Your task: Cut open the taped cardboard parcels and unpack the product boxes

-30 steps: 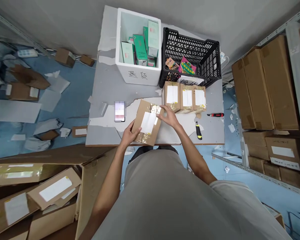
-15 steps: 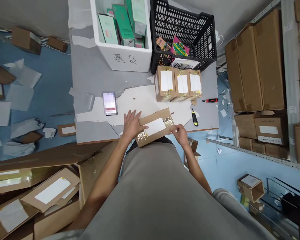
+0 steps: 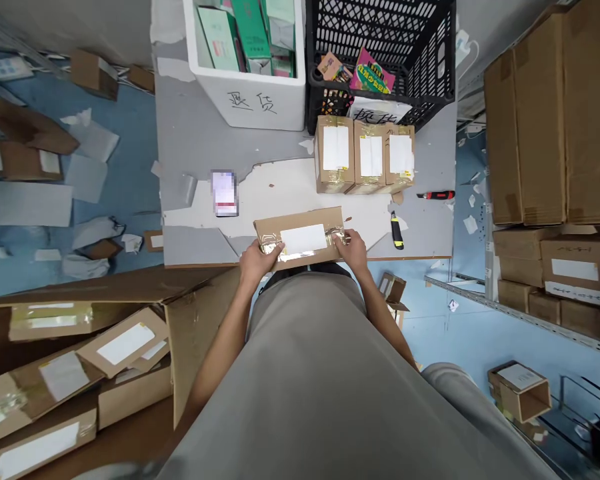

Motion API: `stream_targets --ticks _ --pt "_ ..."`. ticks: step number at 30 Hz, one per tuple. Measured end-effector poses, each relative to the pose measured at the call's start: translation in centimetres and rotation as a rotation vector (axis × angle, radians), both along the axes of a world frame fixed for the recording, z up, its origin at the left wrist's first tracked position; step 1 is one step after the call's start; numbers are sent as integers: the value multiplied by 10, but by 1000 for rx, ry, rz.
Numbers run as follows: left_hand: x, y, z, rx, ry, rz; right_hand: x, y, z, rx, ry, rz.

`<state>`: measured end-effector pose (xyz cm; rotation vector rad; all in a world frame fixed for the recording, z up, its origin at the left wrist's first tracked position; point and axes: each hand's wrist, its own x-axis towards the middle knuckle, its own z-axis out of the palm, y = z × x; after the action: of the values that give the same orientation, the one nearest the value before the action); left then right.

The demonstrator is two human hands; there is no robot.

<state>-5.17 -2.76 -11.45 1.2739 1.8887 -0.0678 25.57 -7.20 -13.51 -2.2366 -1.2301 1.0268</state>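
Note:
A flat brown cardboard box with a white label and shiny clear tape is held level at the table's front edge, close to my body. My left hand grips its left end, thumb on the top face. On the right end, my right hand has its thumb on the tape, fingers around the side. Beyond the box, three taped cartons with white labels stand in a row. A yellow-and-black box cutter lies to the right of my right hand, and a phone with a blurred screen lies beyond my left.
A white bin of green boxes and a black crate with colourful packets stand at the back. A red-and-black cutter lies near the right edge. A large open carton holding labelled boxes is at lower left; shelving with cartons stands right.
The box has turned from slanted to nearly level. My left hand has moved from its upper left side down to its left end; my right hand now has its thumb over the top.

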Motion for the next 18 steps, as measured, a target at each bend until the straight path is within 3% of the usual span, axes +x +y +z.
stream_targets --ticks 5,11,15,18 --pt "14 8 -6 69 -58 104 17 8 -7 5 -38 32" --pt "40 -2 -26 188 -234 159 78 -12 -21 128 148 -19" --pt "36 -22 -47 212 -574 457 112 -26 -45 84 403 -68" --pt "27 -37 -64 169 -617 592 117 -35 -66 -35 413 7"
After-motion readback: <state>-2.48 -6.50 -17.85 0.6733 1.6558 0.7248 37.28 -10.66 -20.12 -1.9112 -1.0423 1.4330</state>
